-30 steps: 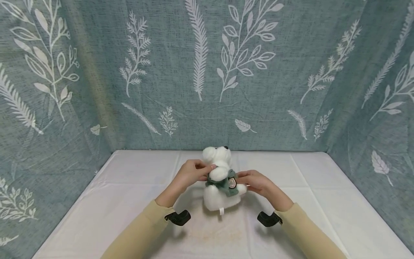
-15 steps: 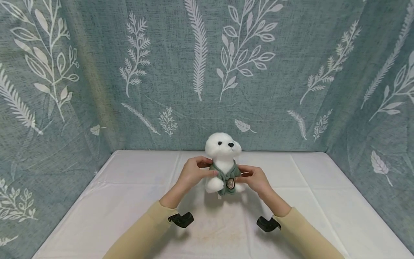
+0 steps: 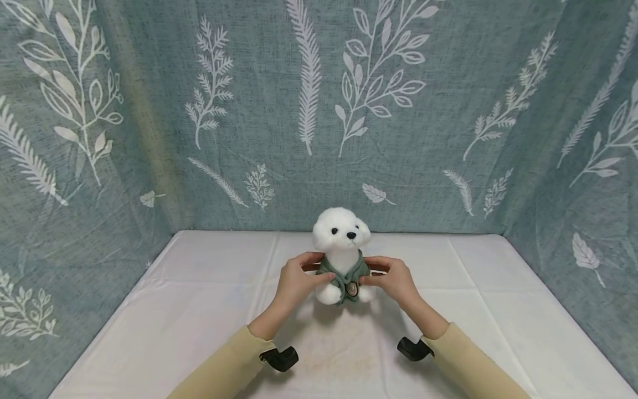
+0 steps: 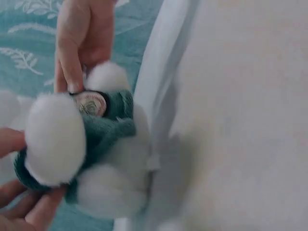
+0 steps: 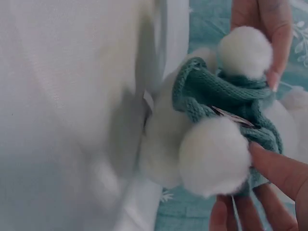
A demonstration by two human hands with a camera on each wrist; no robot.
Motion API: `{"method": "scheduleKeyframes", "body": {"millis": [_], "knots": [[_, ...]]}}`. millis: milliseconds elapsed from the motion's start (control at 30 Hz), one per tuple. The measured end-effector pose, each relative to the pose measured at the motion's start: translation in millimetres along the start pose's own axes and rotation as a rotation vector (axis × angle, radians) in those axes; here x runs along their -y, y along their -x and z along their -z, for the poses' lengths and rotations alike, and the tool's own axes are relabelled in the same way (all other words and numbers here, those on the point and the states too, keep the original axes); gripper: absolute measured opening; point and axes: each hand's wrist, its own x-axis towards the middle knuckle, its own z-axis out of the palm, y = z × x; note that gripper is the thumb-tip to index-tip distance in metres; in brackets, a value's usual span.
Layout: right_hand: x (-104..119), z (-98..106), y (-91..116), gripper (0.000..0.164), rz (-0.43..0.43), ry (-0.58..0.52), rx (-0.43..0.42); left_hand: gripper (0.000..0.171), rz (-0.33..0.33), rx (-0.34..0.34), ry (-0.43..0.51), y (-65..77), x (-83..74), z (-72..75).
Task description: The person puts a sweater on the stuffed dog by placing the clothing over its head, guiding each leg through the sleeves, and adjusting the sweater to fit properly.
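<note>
A white plush dog (image 3: 341, 235) with black eyes and nose is upright over the table, facing the camera. It wears a green knitted vest (image 3: 358, 270) with a dark-edged round badge (image 4: 91, 103). My left hand (image 3: 295, 280) grips its side at the vest, thumb in front and fingers behind. On the other side my right hand (image 3: 397, 280) holds it the same way, with the thumb near the badge. In the right wrist view a round white paw (image 5: 215, 157) sits beside the right thumb. The dog's back is hidden.
A white cloth covers the table (image 3: 199, 310). Behind and on both sides hangs a blue-green curtain (image 3: 274, 100) with white leaf prints. Black wrist straps with camera mounts (image 3: 280, 359) sit below each cuff.
The plush dog was leaning back with its head pointing away; both hands have turned it upright and toward the camera. In the last half second its head has tipped slightly forward and down.
</note>
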Motion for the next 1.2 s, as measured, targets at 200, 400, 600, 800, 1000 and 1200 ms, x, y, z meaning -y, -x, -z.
{"method": "scheduleKeyframes", "body": {"millis": [200, 400, 600, 800, 1000, 1200], "knots": [[-0.8, -3.3, 2.1, 0.041, 0.062, 0.124, -0.017, 0.045, -0.031, 0.041, 0.121, 0.3, 8.6, 0.8], [-4.8, -10.7, 6.4, 0.040, 0.120, 0.191, -0.037, 0.045, -0.032, 0.068, 0.191, -2.5, 22.2, -0.8], [-10.6, -12.2, 6.1, 0.037, 0.080, 0.175, 0.009, 0.043, 0.026, 0.023, 0.103, 3.2, 35.5, -0.6], [-11.5, -6.2, 3.1, 0.037, 0.084, 0.136, 0.097, 0.045, 0.029, 0.043, 0.073, 3.7, 39.9, 3.7], [-7.9, 11.7, -13.3, 0.034, 0.037, -0.014, 0.204, 0.033, -0.075, -0.100, 0.066, 0.8, 12.4, 24.3], [-1.2, 5.0, -39.7, 0.031, 0.156, 0.034, 0.135, 0.039, -0.299, -0.207, 0.076, 5.9, -23.4, 17.7]]}}
